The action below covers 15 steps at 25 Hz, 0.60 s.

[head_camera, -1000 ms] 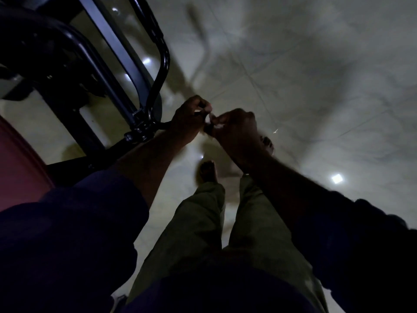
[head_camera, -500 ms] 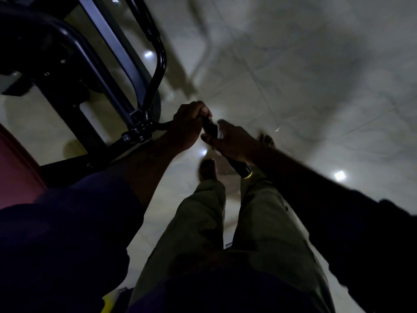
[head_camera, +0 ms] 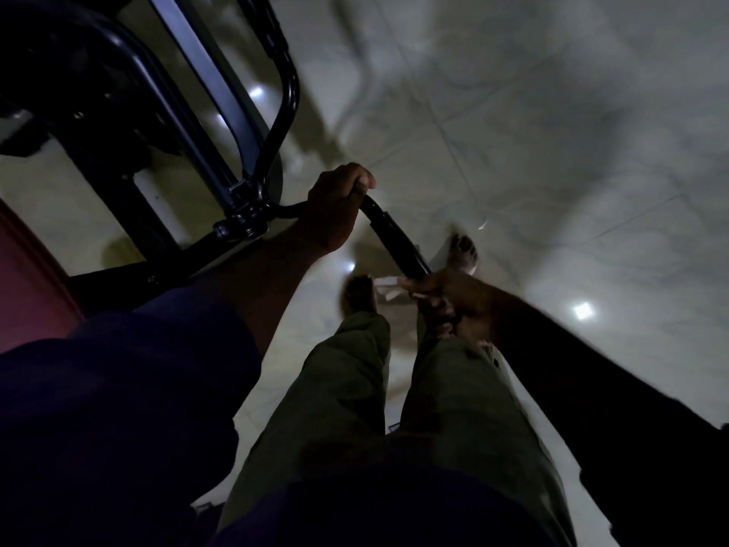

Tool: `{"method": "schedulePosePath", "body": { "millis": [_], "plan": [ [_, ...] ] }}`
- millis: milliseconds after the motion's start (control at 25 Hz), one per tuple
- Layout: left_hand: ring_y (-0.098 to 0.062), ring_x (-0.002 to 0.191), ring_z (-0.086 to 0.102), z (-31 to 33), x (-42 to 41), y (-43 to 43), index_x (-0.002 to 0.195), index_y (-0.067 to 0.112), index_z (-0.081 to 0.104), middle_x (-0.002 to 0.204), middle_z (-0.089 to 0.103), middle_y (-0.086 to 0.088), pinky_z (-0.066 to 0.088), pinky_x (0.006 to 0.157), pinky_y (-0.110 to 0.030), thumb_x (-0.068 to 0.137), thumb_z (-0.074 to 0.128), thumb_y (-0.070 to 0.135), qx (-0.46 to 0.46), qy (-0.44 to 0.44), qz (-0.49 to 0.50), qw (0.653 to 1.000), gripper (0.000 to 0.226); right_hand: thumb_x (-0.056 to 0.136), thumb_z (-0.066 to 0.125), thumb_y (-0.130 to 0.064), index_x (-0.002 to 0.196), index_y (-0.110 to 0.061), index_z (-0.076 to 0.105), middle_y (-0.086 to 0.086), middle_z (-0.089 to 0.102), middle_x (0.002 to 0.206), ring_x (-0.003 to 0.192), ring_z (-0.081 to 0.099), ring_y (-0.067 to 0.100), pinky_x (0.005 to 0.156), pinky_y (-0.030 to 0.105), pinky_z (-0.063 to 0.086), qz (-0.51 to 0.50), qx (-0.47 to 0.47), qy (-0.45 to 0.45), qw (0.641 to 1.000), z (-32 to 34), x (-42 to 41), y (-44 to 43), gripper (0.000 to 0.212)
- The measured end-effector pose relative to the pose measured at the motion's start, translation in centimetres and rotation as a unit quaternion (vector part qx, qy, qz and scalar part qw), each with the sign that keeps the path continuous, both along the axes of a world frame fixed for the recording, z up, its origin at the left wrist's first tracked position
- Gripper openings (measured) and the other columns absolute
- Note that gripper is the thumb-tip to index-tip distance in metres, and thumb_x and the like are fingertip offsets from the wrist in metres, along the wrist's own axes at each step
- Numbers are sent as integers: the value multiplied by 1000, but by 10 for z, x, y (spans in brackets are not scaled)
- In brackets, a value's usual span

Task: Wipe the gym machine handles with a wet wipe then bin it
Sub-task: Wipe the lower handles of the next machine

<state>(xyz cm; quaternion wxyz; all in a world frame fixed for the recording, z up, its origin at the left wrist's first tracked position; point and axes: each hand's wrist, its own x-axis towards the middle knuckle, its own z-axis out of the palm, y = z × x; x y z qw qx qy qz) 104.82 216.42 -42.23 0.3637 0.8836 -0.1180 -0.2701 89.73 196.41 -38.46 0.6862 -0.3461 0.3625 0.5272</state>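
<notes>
A black gym machine handle runs from the machine's joint down toward my legs. My left hand grips the handle's upper end near the joint. My right hand is curled round the handle's lower end, with a white wet wipe showing at its fingertips against the bar. That hand is blurred, so the hold on the wipe is only partly visible.
The black machine frame with its curved bar fills the upper left, and a dark red pad lies at the left edge. My legs and bare feet stand on the pale glossy tiled floor.
My right hand has slid with the wipe down the handle from beside my left hand to the lower end. My left hand keeps its grip at the top.
</notes>
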Motion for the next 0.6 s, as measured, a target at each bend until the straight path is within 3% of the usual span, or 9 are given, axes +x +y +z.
{"method": "schedulePosePath", "body": {
  "millis": [80, 120, 200, 280, 360, 440, 520, 600],
  "plan": [
    [-7, 98, 53, -4, 0, 2, 107, 12, 70, 103, 64, 8, 41, 90, -26, 101, 39, 32, -6, 9, 2, 1000, 38, 95, 70, -32, 84, -10, 68, -7, 36, 46, 36, 26, 7, 43, 21, 16, 84, 1, 27, 996, 1, 17, -1, 25],
    [-14, 100, 57, -8, 0, 3, 108, 13, 70, 103, 64, 8, 44, 92, -32, 100, 38, 35, -8, 13, 10, 1000, 39, 96, 70, -33, 81, -11, 70, -6, 42, 46, 34, 31, 7, 41, 19, 18, 143, -44, 6, 989, 2, 25, 3, 27],
    [-25, 104, 61, -7, 0, 3, 110, 14, 69, 106, 66, 2, 46, 94, -38, 96, 38, 43, -1, 19, 28, 999, 45, 92, 74, -37, 95, -8, 69, -1, 61, 60, 43, 52, 10, 41, 18, 36, 232, -211, -83, 946, 0, 32, 18, 29],
    [-25, 113, 59, -2, 1, 0, 118, 10, 67, 118, 66, -5, 43, 99, -31, 93, 40, 48, -9, 41, 34, 999, 53, 91, 74, -41, 121, -8, 62, 1, 68, 92, 66, 62, 10, 52, 20, 43, 241, -351, -196, 884, 1, 34, 39, 46],
    [-20, 121, 52, 8, -1, 1, 129, 6, 60, 130, 60, -8, 39, 102, -23, 95, 46, 47, -36, 66, 81, 994, 55, 93, 71, -40, 133, -12, 52, 0, 64, 107, 75, 60, 8, 55, 18, 39, 208, -365, -267, 867, 6, 47, 50, 52],
    [-21, 123, 51, 13, -6, 9, 133, 4, 55, 133, 55, -10, 39, 103, -17, 101, 48, 37, -37, 30, 196, 980, 47, 94, 70, -38, 134, -10, 48, 8, 67, 115, 85, 66, 18, 61, 26, 47, 186, -342, -309, 868, 9, 75, 59, 53],
    [-28, 120, 54, 17, -20, 20, 131, 2, 56, 130, 57, -16, 43, 106, -30, 102, 44, 34, -17, -7, 335, 942, 44, 95, 69, -39, 130, -4, 49, 14, 68, 118, 101, 68, 31, 75, 34, 53, 259, -345, -383, 817, 5, 110, 73, 53],
    [-29, 113, 56, 21, -41, 25, 122, 5, 59, 120, 59, -13, 46, 104, -46, 102, 42, 36, 6, -3, 414, 910, 41, 98, 63, -47, 119, 0, 57, 14, 67, 101, 95, 68, 36, 74, 37, 52, 339, -329, -406, 782, 1, 141, 82, 52]
  ]
}}
